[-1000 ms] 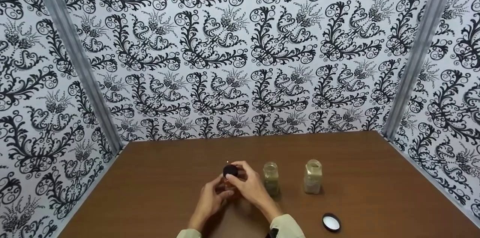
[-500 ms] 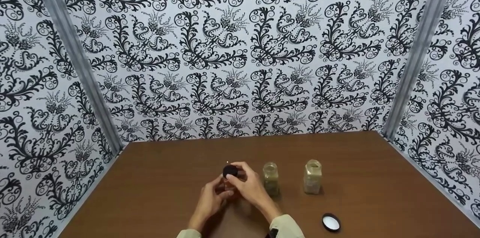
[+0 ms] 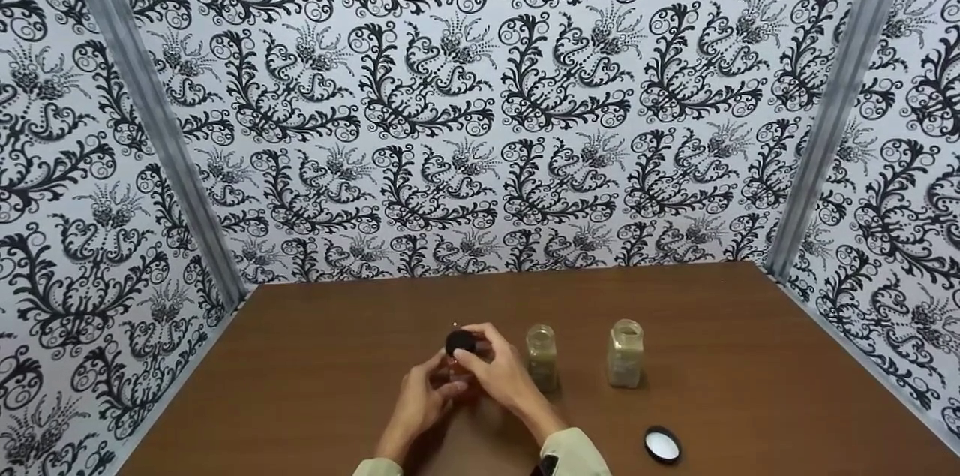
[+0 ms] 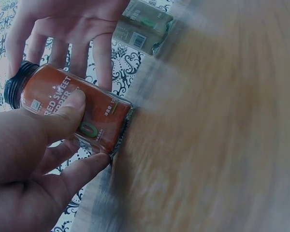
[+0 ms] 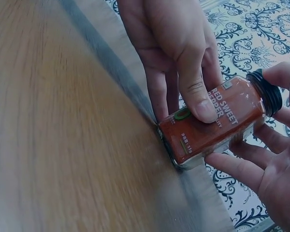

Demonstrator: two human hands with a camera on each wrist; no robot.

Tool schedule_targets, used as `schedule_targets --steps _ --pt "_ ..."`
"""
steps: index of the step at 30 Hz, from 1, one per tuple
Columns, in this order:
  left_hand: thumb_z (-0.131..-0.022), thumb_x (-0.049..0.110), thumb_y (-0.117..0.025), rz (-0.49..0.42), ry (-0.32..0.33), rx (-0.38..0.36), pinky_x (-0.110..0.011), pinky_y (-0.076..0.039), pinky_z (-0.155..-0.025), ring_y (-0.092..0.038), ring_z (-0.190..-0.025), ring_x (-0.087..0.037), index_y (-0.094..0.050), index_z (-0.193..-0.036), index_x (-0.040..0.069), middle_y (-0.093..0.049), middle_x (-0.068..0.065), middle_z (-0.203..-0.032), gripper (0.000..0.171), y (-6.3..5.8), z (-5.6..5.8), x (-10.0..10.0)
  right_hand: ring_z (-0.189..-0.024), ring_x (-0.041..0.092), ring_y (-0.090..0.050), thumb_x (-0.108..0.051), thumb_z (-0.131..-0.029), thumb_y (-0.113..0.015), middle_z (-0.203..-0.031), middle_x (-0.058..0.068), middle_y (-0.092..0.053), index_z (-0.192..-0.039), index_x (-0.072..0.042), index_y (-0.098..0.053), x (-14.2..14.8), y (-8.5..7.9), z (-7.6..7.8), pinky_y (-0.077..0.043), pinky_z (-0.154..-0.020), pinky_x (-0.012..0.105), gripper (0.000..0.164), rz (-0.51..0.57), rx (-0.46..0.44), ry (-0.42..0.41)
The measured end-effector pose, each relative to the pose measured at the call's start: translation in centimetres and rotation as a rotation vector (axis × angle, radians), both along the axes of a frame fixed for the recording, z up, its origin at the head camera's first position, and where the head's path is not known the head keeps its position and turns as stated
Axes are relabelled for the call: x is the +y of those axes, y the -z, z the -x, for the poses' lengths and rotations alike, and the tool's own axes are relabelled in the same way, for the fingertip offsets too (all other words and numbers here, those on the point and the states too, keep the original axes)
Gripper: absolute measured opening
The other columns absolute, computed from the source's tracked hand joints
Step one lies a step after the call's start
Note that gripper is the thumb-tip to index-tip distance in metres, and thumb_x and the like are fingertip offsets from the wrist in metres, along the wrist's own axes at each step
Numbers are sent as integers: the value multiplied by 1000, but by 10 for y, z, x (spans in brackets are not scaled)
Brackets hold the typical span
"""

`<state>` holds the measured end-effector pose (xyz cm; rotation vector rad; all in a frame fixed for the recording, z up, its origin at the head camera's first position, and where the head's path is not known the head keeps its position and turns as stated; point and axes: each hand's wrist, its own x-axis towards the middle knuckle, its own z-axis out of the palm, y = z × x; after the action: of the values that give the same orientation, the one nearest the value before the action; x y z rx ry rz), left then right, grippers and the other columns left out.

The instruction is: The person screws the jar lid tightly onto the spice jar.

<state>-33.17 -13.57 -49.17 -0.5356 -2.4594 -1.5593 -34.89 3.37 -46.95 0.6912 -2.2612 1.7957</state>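
Note:
A glass spice jar (image 4: 63, 99) of red powder, labelled "RED SWEET PEPPER", stands on the table, its base right at the tabletop in both wrist views. My left hand (image 3: 421, 397) grips its body, the thumb (image 5: 204, 110) pressed across the label. Up at the top, my right hand (image 3: 499, 371) holds the ribbed black cap (image 5: 265, 93) between thumb and fingers. The cap sits on the jar's neck. From the head view the cap shows as a dark disc, with most of the jar hidden behind the hands.
To the right of my hands stand two uncapped glass jars, one with greenish contents (image 3: 543, 367) and one with paler contents (image 3: 625, 363). A black lid (image 3: 663, 445) with a white inside lies near the front of the brown table (image 3: 315, 356). Patterned walls (image 3: 450, 123) enclose it.

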Motion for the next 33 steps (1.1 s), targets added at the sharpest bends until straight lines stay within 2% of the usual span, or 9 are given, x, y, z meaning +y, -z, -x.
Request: schedule_targets --steps 6,11,19,25,33 --pt "-89 14 -74 -15 10 -13 -34 -58 -88 -72 -106 -32 -47 -144 -7 -68 -26 -124 65 2 0 -1 -114 33 -67 -22 -94 -69 -123 21 -67 -126 -9 -57 -2 2 -1 -55 -97 41 36 6 -6 -1" --pt "-88 14 -75 -14 2 -19 -38 -58 -89 -72 -106 -32 -47 -144 -6 -68 -25 -123 66 2 -1 -1 -117 35 -66 -20 -94 -69 -126 25 -65 -128 -8 -58 -3 2 -4 -56 -97 40 37 26 -23 -8" --pt "-89 18 -75 24 -19 -9 -39 -59 -86 -72 -104 -32 -48 -143 -8 -71 -24 -118 65 1 -2 -1 -115 26 -65 -27 -95 -68 -123 16 -66 -124 -14 -58 -2 1 -2 -54 -96 34 33 -18 -6 5" --pt "-89 18 -75 33 -14 6 -41 -59 -87 -72 -104 -33 -49 -142 -7 -71 -24 -119 64 1 -2 -2 -113 27 -67 -27 -95 -69 -122 16 -67 -123 -14 -58 -2 2 -2 -54 -94 32 34 -15 0 10" --pt "-90 17 -74 29 -6 -3 -42 -58 -90 -70 -109 -33 -50 -143 -5 -68 -25 -125 62 1 0 -1 -117 34 -65 -27 -95 -68 -127 21 -64 -129 -12 -57 0 2 0 -55 -97 43 39 -39 -1 -6"
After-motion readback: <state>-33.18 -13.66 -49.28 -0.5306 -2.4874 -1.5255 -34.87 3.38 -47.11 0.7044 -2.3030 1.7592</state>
